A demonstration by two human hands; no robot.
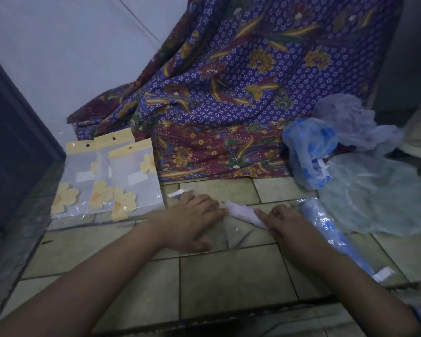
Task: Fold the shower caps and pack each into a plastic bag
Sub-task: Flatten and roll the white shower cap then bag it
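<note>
Beige tiled floor [229,276] beneath a white wall [71,45]. A patterned cloth [229,93] is draped at 12 o'clock and a dark door [10,142] stands at 9. Loose shower caps [362,178] are heaped at 3, packed bags [112,181] at 10. At centre, the left hand [195,220] presses a clear plastic bag [231,237] with straight fingers. The right hand [287,224] has its fingers grasping a pink folded cap [241,211], which lies between the hands.

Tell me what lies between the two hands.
Head view: a folded pink shower cap lies between the left hand and right hand, held by the right.
</note>
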